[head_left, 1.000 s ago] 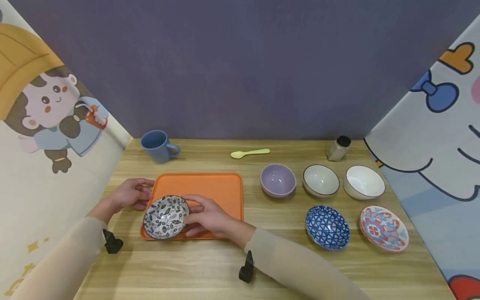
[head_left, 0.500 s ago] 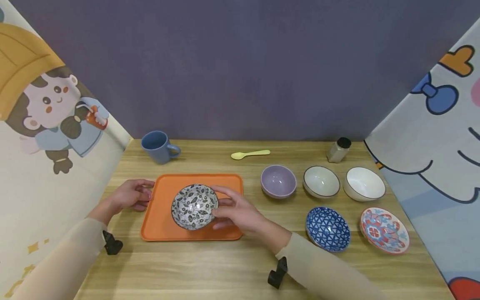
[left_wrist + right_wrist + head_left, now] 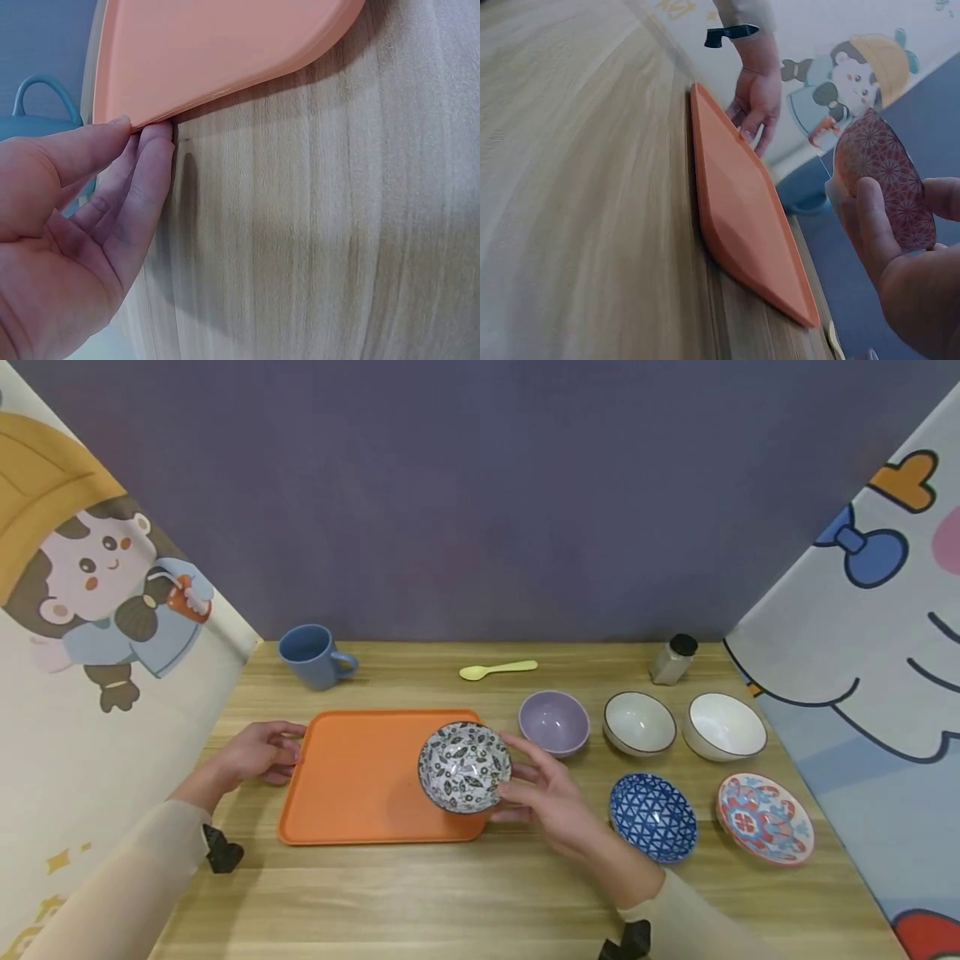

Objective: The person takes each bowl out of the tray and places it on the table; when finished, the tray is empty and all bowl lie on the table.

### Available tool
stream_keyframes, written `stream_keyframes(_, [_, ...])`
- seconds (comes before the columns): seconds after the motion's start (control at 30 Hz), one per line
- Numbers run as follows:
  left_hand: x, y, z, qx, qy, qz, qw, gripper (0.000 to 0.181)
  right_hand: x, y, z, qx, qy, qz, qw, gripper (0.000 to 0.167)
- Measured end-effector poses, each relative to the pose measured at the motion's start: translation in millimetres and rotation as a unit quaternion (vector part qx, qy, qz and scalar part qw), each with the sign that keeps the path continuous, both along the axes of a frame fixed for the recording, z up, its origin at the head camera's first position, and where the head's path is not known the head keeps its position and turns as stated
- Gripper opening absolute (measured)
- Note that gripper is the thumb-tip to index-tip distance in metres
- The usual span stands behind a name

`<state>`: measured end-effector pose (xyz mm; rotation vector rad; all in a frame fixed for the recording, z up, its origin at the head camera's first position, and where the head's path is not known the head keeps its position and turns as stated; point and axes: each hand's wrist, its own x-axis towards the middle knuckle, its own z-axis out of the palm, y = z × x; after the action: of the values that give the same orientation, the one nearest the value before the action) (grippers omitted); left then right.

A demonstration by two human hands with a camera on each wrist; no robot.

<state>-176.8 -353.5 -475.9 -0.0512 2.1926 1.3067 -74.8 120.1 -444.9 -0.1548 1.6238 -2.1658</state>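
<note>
My right hand (image 3: 551,793) grips a small black-and-white bowl with a leaf pattern (image 3: 464,768) by its right side. The bowl hangs over the right end of the orange tray (image 3: 352,777), its inside facing up. In the right wrist view the outside of the bowl (image 3: 885,176) shows a reddish flower pattern, with fingers and thumb around it. At the tray's left edge, my left hand (image 3: 262,752) pinches the rim. The left wrist view has the thumb (image 3: 94,146) on the tray's rim and the fingertips under it.
Behind the tray stand a blue mug (image 3: 311,657) and a yellow spoon (image 3: 497,670). To the right are a purple bowl (image 3: 555,722), two white bowls (image 3: 640,723), a blue patterned bowl (image 3: 652,817), a red-and-blue patterned dish (image 3: 765,818) and a black-capped jar (image 3: 673,660).
My right hand has carried the patterned bowl rightward from the tray's left front corner to its right end. My left hand has stayed at the tray's left edge, and the tray has not visibly moved.
</note>
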Motion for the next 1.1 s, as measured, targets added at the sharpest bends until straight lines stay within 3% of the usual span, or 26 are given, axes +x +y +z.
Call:
stream_keyframes(0.23, [1.4, 0.4, -2.8, 0.023, -0.005, 0.011, 0.9997, 0.062, 19.5, 26.4, -3.9, 0.026, -0.023, -0.051, 0.9981, 0.08])
stream_keyframes(0.63, [0.3, -1.6, -2.1, 0.014, -0.001, 0.005, 0.9999, 0.061, 55.8, 53.5, -20.7, 0.046, -0.041, -0.123, 0.9904, 0.078])
stream_keyframes(1.1, [0.0, -1.5, -2.3, -0.001, 0.002, -0.001, 1.0, 0.06, 74.0, 56.5, -33.0, 0.077, -0.075, -0.181, 0.9776, 0.076])
